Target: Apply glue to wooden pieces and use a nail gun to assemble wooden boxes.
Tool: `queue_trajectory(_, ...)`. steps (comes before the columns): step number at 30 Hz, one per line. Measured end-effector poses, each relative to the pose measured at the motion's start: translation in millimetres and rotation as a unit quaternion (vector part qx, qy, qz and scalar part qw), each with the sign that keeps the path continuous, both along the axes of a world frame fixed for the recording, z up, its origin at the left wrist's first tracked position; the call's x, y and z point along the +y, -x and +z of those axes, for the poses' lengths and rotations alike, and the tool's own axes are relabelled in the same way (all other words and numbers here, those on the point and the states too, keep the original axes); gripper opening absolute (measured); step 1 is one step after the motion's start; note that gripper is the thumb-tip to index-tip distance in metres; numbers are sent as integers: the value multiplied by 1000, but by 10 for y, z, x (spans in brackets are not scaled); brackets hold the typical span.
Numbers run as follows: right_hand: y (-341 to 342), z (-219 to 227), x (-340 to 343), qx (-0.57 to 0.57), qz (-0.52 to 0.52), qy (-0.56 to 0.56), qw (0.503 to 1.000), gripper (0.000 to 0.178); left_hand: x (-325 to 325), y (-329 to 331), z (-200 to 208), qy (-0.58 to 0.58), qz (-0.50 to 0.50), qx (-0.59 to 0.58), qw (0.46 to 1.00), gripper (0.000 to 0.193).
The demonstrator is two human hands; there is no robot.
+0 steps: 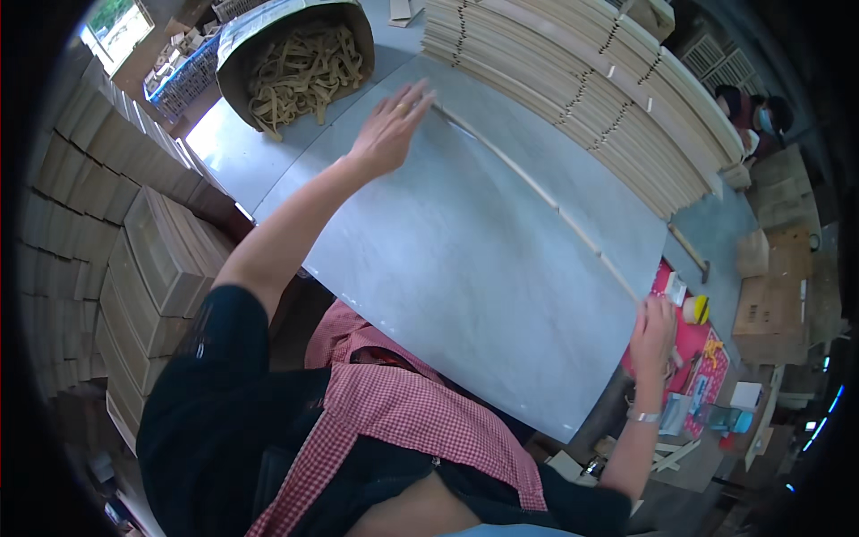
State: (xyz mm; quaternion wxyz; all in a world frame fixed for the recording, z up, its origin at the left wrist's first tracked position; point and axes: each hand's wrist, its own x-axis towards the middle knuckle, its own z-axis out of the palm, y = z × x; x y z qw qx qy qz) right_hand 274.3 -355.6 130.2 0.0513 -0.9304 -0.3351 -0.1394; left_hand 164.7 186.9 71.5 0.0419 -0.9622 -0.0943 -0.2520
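A long, thin, pale wooden strip (557,208) runs slantwise over the grey tabletop (447,251), from far left to near right. My left hand (391,130) is at its far end, fingers fairly straight and closed against it; the thumb side is partly hidden. At the near end, by the table's right corner, my right hand (654,333) has its fingers curled round the strip. Small darker marks show along the strip's length. Whether it touches the tabletop I cannot tell.
Stacked pale wooden slats (573,80) line the table's far side. A large sack (234,80) of short wooden pieces stands far left, near a blue basket (183,76). A hammer (691,254) and yellow tape roll (696,310) lie right. Another person (756,115) works far right.
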Motion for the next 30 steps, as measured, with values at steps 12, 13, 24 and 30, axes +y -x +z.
queue_trajectory(12,696,-338,-323,5,-185,16,983,21,-64,334,125,13,-43,285,958,18)
queue_trajectory(13,568,-453,-253,37,-211,35,976,23,-135,481,97,22,-49,298,953,21)
queue_trajectory(24,665,-652,1418,235,52,-113,964,22,-376,1161,-104,264,49,294,918,56)
queue_trajectory(30,1342,-440,2021,268,140,-18,953,13,-439,1140,-10,544,70,228,805,45)
